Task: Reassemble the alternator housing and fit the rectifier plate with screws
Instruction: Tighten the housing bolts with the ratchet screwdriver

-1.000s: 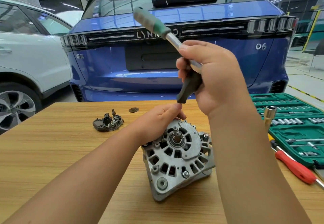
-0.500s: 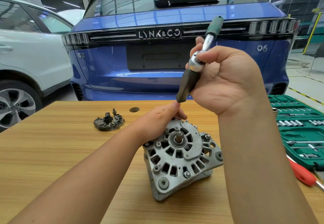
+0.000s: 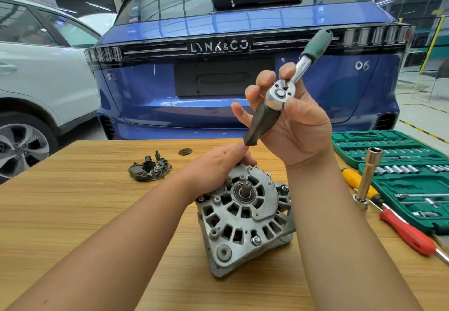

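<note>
Ratchet wrench [image 3: 281,94] with its dark socket [image 3: 262,124] sits pinched in the right hand's [image 3: 291,121] fingers above the desk — a loose pinch could drop it onto the alternator [image 3: 245,216], which the left hand [image 3: 218,167] grips at its far side.

Grey alternator housing [image 3: 245,216] tilted on table; rectifier plate [image 3: 149,170] well apart.

Silver-grey alternator housing [image 3: 245,216] on a striped light-wood table [image 3: 73,213]; green-handled ratchet [image 3: 301,67], green socket case [image 3: 401,164], blue car [image 3: 218,92] behind
</note>
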`<state>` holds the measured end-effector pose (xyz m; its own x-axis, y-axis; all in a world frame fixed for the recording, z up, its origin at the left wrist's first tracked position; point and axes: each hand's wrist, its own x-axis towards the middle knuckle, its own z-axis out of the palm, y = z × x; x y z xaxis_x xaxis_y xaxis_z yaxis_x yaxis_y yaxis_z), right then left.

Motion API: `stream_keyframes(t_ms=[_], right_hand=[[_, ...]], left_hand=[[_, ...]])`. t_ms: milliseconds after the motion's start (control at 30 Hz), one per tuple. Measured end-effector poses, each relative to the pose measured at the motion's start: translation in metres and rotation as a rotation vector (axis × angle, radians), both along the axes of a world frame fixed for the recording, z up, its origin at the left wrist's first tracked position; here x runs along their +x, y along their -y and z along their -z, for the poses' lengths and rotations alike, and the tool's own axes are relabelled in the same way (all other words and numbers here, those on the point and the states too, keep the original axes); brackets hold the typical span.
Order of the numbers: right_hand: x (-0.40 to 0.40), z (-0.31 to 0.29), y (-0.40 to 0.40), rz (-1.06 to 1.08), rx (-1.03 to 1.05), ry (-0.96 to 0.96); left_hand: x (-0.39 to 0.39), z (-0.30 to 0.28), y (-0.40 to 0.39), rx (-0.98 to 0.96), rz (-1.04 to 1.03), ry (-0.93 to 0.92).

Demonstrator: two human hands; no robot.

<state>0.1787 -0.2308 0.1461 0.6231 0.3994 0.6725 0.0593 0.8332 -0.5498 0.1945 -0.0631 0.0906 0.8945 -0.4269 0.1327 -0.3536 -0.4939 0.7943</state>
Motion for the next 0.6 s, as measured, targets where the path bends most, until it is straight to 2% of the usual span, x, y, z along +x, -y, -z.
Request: stream_keyframes(t_ms=[100,200,300,367,433,500,600], right_hand=[[-0.004,-0.002,-0.004,0.065,0.024,0.006],[-0.008,-0.006,-0.016,0.298,-0.003,0.043],[-0.013,-0.008,-0.041,0.779,0.000,0.169],[-0.009,-0.002,-0.055,1.191,-0.002,0.354],[-0.001,0.007,-0.062,1.503,0.022,0.550],[0.008,0.013,-0.060,1.647,0.047,0.675],[0.014,0.016,-0.053,1.690,0.048,0.737]], left_hand=[[0.000,0.002,0.000,-0.026,-0.013,-0.011],[-0.004,0.001,0.001,-0.061,-0.041,-0.005],[-0.007,0.000,0.001,-0.085,-0.093,0.012],[-0.009,0.001,0.000,-0.089,-0.141,-0.016],[-0.006,0.003,0.000,-0.079,-0.182,-0.024],[-0.005,0.002,0.001,-0.076,-0.208,-0.060],[0.001,0.004,0.000,-0.059,-0.171,-0.054]])
